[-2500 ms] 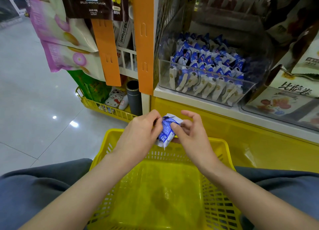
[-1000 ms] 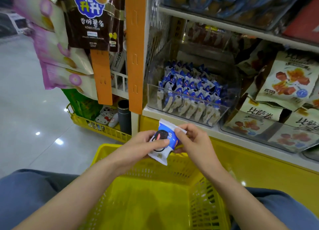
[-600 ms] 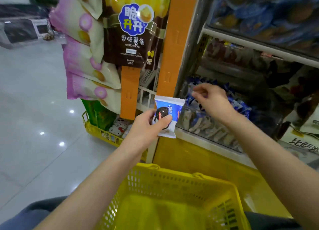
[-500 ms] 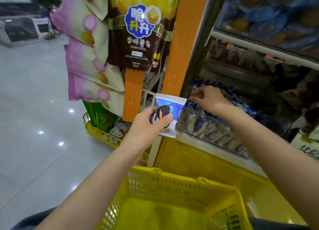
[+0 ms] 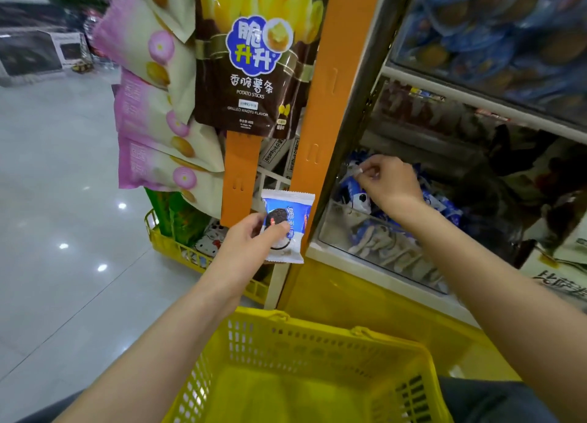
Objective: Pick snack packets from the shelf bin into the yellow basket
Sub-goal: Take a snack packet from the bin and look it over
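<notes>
Picking in progress: my left hand (image 5: pixel 251 241) grips 1 blue-and-white cookie packet (image 5: pixel 287 225) just left of the clear shelf bin (image 5: pixel 381 254), apparently parked there to free the other hand. My right hand (image 5: pixel 386 184) is inside the bin, fingers curled and seemingly pinching the white edge of a 2nd packet (image 5: pixel 357 170). The yellow basket (image 5: pixel 317 330) waits below the bin. An orange upright (image 5: pixel 333 105) at the bin's left edge and the bin's front wall stand in the way of any straight drop.

Yellow basket (image 5: pixel 317 343) runs off the bottom edge.
</notes>
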A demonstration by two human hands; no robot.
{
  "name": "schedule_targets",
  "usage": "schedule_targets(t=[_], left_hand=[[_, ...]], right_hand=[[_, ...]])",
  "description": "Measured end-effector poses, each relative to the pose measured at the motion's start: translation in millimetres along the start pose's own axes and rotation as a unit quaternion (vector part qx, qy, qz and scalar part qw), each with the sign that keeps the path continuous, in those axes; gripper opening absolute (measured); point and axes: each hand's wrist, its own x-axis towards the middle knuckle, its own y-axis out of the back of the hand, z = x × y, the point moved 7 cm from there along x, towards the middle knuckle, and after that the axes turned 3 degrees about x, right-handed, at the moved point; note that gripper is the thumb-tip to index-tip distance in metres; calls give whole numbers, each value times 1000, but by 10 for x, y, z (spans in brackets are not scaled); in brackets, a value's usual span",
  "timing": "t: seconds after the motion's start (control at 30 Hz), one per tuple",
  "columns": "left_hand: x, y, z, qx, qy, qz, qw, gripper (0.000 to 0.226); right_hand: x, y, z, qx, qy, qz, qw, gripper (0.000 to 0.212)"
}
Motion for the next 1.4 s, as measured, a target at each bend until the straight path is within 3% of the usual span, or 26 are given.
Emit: schedule_targets(t=[0.1,0.17,0.37,0.47,0.57,0.63,0.73,0.83,0.93,1.03,1.27,1.4], left_hand=[[-97,-91,54,-21,-22,-17,999,23],[-163,-157,110,-43,-43,-20,998,34],[-354,-455,111,-87,-57,-53,993,51],[-429,-570,41,-21,-71,-46,996,34],[-476,-588,-50,68,-76,-14,995,22],[-485,-619,-130,53,-49,-27,997,32],[-510,-711,-277,-39,67,-102,992,56],[-545,-788,-279,-38,92,-157,983,59],[-530,-804,-307,-9,89,-130,987,62],[-527,-804,-317,3,88,-109,990,59],[-385,-584,-216,-56,74,-39,995,22],[-328,-480,-127,-75,55,-28,995,19]], right_hand=[[-270,382,-118,129,73,109,983,9],[-486,544,-205,208,118,117,964,8],[-1103,252,-113,355,49,-30,933,19],[-1330,-30,1,417,-21,-108,902,19],[-1443,-179,113,444,-69,-125,884,19],[-1497,-232,162,472,-101,-135,865,17],[-1531,-219,185,497,-109,-154,847,17],[-1573,-192,198,513,-106,-188,831,28],[-1620,-172,159,477,-73,-184,857,16],[-1595,-96,189,456,-56,-122,880,10],[-1215,332,276,460,-63,16,886,7],[-657,571,215,307,-20,87,947,17]])
